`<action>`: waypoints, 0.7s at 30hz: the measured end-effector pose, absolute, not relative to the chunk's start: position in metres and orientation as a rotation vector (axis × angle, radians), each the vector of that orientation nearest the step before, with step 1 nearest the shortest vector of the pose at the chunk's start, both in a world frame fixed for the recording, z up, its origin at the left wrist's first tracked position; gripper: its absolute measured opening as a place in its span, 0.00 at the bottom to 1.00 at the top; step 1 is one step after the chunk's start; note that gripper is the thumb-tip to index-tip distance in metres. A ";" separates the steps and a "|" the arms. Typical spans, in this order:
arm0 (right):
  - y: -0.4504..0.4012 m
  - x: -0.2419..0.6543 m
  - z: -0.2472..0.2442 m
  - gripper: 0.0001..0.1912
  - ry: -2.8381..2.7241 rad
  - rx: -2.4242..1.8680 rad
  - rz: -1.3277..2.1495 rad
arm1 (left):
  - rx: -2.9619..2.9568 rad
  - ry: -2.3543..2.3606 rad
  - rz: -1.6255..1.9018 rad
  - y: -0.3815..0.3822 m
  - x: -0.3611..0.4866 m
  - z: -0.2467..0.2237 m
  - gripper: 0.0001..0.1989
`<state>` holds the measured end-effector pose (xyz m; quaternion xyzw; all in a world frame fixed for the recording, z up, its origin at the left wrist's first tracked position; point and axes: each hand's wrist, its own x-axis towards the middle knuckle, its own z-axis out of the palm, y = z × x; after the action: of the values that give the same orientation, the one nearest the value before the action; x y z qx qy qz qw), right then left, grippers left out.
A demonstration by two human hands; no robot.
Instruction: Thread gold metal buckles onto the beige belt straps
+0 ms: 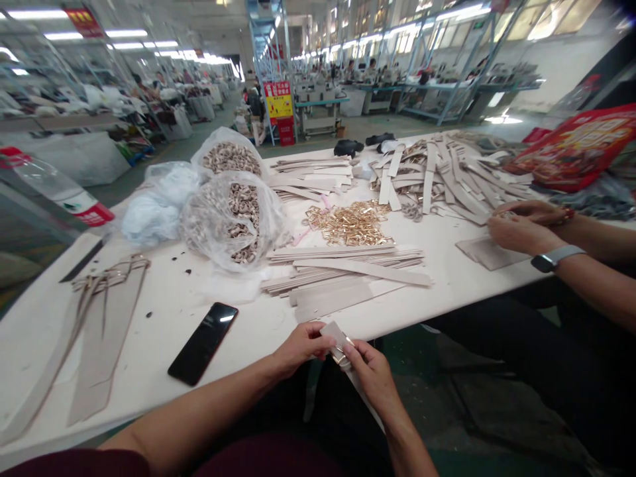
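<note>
You are facing a counter (pixel 263 318) carrying stacked straps (pixel 365 267) and heaped gold buckles (pixel 350 224), probably for easy reach. Just off its near edge you are holding one strap (pixel 332 333), left grip (pixel 305 344) pinching its end, right grip (pixel 370 371) clasping it beside a buckle (pixel 340 360), apparently steadying both.

Matt beige, glossy gold

At centre, a glossy metal finish is being shown by the buckles (pixel 350 223); at lower centre, a matt, smooth one by the held strip (pixel 332 330). At lower left, light is being reflected by the glossy phone (pixel 203 344); left of centre, crinkled clear plastic is being displayed by the bags (pixel 211 218).
</note>
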<state>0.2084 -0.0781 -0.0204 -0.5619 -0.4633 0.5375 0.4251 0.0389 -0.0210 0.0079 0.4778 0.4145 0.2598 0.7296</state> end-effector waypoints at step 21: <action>-0.088 0.204 -0.025 0.19 -1.148 -1.409 1.423 | 1.045 0.901 0.541 -0.028 0.035 0.000 0.16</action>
<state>0.2042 -0.0882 -0.0255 -0.5581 -0.4548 0.5637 0.4047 0.0349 -0.0281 -0.0003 0.4760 0.4106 0.2464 0.7377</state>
